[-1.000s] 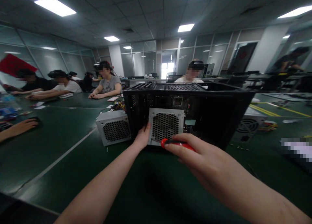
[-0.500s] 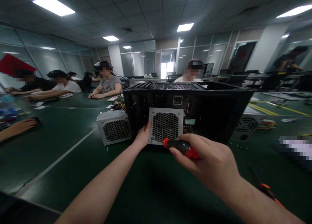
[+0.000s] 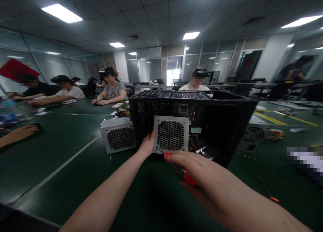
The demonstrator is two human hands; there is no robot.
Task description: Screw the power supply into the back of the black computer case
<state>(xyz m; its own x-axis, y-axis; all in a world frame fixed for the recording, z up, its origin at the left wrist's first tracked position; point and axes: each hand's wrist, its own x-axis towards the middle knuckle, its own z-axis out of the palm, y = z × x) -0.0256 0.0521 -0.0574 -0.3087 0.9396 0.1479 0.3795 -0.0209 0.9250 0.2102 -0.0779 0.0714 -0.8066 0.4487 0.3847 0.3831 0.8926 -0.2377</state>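
A silver power supply (image 3: pixel 171 135) with a honeycomb grille stands at the open side of a black computer case (image 3: pixel 219 124). My left hand (image 3: pixel 147 146) grips its left edge; the thumb shows while the other fingers are mostly hidden. In my right hand (image 3: pixel 199 166) is a red and black screwdriver (image 3: pixel 179 171), with the index finger stretched along the handle and the thumb beneath. The thin shaft points up and left to the power supply's lower left corner; whether the tip sits in a screw is too small to tell.
Left of the case stands another power supply (image 3: pixel 121 138) with coloured cables; a third power supply (image 3: pixel 253 132) is at the right. A second screwdriver (image 3: pixel 274 199) and small screws (image 3: pixel 248 157) lie on the green table (image 3: pixel 83 178). A person's hand (image 3: pixel 27 130) rests at far left; several people sit around.
My right hand has turned over the screwdriver handle and dropped slightly, its index finger now reaching further forward along it. My left hand keeps its place on the power supply. The view has tilted up a little.
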